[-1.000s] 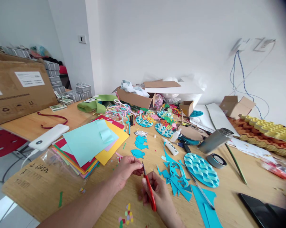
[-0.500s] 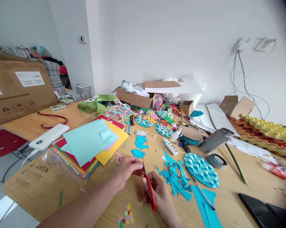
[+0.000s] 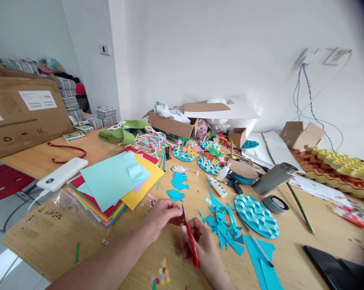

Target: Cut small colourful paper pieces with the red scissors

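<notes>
Red-handled scissors [image 3: 191, 241] are gripped in my right hand [image 3: 200, 241], their blades pointing up and away beside my left fingertips. My left hand [image 3: 165, 217] is pinched closed at the blades; whatever it holds is too small to make out. Blue paper fish [image 3: 175, 195] lie just beyond my hands, with a white patterned fish [image 3: 179, 169] behind them. Blue paper scraps [image 3: 225, 227] are heaped to the right of my right hand. Small coloured paper dots [image 3: 163, 274] lie on the table below my hands.
Coloured paper sheets [image 3: 109, 181] and a white power bank [image 3: 62, 174] are at left. To the right are a wavy blue oval [image 3: 256, 216], glue bottle [image 3: 218, 187], tape roll [image 3: 276, 204], steel flask [image 3: 275, 177] and black phone [image 3: 329, 268]. Boxes [image 3: 172, 125] stand behind.
</notes>
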`<state>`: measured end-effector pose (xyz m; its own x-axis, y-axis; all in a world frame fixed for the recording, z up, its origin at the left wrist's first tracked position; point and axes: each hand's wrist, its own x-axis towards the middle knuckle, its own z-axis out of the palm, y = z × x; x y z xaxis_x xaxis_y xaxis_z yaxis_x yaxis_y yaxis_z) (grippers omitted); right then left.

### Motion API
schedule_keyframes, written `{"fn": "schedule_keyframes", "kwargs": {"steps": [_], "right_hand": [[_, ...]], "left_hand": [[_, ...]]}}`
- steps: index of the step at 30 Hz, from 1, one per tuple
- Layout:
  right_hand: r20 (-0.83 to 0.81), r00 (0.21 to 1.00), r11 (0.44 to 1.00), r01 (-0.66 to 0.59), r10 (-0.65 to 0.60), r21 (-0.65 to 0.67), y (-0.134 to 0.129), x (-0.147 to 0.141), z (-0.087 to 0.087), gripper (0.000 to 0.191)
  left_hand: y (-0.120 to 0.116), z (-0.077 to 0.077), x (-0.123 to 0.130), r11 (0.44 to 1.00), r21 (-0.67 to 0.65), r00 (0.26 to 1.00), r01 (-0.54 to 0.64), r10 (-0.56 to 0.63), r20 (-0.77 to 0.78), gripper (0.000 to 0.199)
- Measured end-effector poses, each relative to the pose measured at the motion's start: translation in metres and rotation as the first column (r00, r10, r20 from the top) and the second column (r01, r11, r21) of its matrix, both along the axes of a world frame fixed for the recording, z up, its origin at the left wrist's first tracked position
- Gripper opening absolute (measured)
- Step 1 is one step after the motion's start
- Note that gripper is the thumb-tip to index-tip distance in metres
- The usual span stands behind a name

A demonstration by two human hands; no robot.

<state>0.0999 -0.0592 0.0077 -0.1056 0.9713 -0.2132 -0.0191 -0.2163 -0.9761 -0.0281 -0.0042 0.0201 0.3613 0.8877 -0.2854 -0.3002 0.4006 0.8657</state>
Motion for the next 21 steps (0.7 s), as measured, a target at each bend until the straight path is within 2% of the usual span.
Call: {"fn": "schedule_keyframes", "kwargs": {"steps": [13, 17, 19, 21], "right_hand": [[0.009, 1.0, 1.0, 0.017, -0.017, 0.024, 0.0, 0.001, -0.002, 0.037], [0.009, 0.988, 0.984, 0.156, -0.157, 0.082, 0.001, 0.005, 0.004, 0.036], [-0.019, 0.96, 0.952, 0.279, -0.279, 0.126, 0.002, 0.008, 0.007, 0.033], [-0.056, 0.936, 0.923, 0.352, -0.347, 0.156, 0.003, 0.012, 0.009, 0.032]], "left_hand": [[0.001, -0.002, -0.001, 0.999, 0.02, 1.0, -0.024, 0.024, 0.011, 0.014], [0.003, -0.001, -0.003, 0.998, 0.054, 0.998, -0.013, 0.016, -0.055, 0.017], [0.004, 0.0, -0.006, 0.995, 0.093, 0.985, 0.026, -0.01, -0.169, 0.018], [0.006, 0.0, -0.01, 0.974, 0.186, 0.942, 0.126, -0.059, -0.332, 0.017]]}}
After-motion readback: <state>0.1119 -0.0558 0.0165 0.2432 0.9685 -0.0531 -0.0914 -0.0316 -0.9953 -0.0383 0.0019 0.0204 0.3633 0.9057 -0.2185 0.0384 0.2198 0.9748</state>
